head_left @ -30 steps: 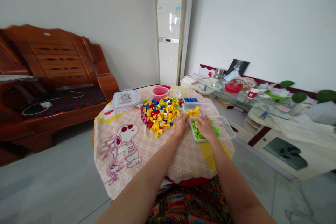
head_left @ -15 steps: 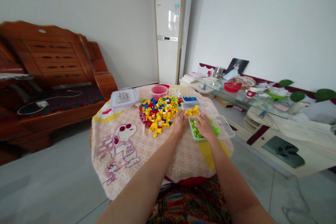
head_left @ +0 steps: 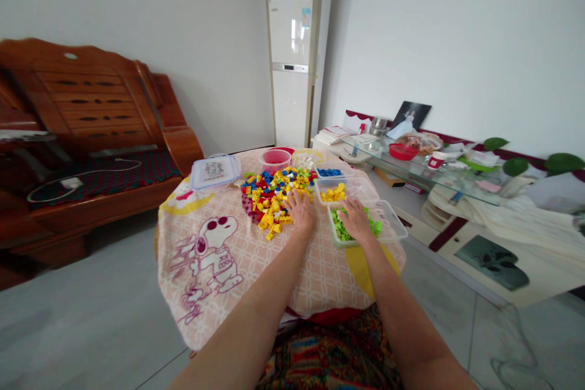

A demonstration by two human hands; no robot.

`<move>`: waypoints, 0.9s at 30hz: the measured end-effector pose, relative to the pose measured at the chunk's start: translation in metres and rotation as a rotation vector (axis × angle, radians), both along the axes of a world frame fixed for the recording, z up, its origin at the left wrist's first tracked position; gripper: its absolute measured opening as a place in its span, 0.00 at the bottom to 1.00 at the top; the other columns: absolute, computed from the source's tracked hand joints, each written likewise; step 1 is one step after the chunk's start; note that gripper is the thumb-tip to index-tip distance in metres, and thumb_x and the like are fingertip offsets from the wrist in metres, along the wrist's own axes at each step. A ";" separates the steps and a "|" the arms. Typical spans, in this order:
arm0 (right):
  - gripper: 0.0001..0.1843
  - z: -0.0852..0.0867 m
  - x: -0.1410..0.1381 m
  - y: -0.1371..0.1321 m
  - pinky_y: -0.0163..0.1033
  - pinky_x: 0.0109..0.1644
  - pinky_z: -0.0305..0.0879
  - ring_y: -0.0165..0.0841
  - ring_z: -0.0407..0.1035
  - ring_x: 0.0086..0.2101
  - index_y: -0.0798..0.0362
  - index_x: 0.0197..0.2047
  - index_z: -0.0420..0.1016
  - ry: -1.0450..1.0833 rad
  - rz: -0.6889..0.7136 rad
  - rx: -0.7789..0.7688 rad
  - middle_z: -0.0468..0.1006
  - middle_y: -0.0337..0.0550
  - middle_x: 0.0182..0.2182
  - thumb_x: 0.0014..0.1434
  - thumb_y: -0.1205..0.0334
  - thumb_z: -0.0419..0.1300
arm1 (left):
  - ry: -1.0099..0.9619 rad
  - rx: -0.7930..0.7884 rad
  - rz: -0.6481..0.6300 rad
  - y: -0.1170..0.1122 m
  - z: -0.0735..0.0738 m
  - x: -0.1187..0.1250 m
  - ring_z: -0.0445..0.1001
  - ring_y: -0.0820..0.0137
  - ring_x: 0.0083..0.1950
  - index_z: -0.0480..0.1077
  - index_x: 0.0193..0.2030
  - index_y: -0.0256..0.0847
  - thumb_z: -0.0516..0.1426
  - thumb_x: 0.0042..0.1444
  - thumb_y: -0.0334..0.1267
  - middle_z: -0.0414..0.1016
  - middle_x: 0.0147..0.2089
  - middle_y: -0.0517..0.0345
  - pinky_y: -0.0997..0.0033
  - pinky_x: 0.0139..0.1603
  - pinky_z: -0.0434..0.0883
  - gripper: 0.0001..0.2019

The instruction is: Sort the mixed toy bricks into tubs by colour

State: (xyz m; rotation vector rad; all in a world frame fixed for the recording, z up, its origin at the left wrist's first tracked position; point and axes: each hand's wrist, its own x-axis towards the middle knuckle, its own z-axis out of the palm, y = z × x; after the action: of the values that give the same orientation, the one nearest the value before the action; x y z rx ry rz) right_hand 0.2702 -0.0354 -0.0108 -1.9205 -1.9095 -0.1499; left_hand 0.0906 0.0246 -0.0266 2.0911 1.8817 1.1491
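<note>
Holds nearer left hand (head_left: 300, 212), fingers apart, at right edge of block pile (head_left: 275, 201); right hand (head_left: 358, 219), fingers parted, over green blocks (head_left: 340, 232).

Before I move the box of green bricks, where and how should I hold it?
Probably by the left wall of the green-brick box, coming from the left and pinching its raised rim. Tablecloth borders it there, while the yellow-brick box sits close behind and a clear panel spreads to its right. The right hand is over the green bricks, so I'd lift it clear first.
</note>
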 end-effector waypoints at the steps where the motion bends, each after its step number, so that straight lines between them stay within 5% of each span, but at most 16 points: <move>1: 0.27 0.000 0.000 0.000 0.56 0.75 0.51 0.46 0.57 0.70 0.52 0.69 0.70 0.003 0.005 0.007 0.69 0.53 0.69 0.70 0.56 0.50 | 0.000 -0.002 0.007 0.001 -0.001 -0.001 0.56 0.40 0.77 0.74 0.61 0.37 0.56 0.58 0.28 0.63 0.74 0.32 0.29 0.73 0.55 0.23; 9: 0.28 0.000 0.000 -0.001 0.55 0.75 0.51 0.44 0.57 0.70 0.54 0.69 0.69 -0.001 0.014 0.007 0.68 0.55 0.70 0.71 0.56 0.49 | 0.071 -0.010 -0.132 0.009 -0.004 -0.011 0.75 0.51 0.55 0.81 0.43 0.38 0.53 0.61 0.27 0.81 0.51 0.39 0.48 0.60 0.70 0.14; 18: 0.27 0.000 -0.001 -0.003 0.55 0.74 0.52 0.46 0.58 0.69 0.52 0.69 0.70 -0.002 -0.008 0.020 0.69 0.53 0.69 0.71 0.56 0.50 | 0.125 -0.080 -0.048 0.010 -0.003 -0.013 0.77 0.54 0.50 0.81 0.41 0.39 0.51 0.62 0.25 0.80 0.46 0.42 0.54 0.53 0.69 0.16; 27: 0.27 0.000 -0.001 -0.002 0.55 0.74 0.52 0.46 0.58 0.69 0.51 0.69 0.71 0.004 -0.011 0.024 0.69 0.51 0.69 0.71 0.56 0.51 | -0.019 -0.034 -0.083 0.011 -0.004 -0.017 0.77 0.56 0.48 0.82 0.43 0.41 0.53 0.63 0.27 0.79 0.45 0.45 0.55 0.55 0.67 0.15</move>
State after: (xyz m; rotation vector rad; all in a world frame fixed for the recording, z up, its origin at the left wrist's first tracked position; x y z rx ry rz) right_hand 0.2694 -0.0375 -0.0106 -1.9144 -1.8867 -0.1710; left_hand 0.0733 0.0352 -0.0304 2.1110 1.7758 1.1068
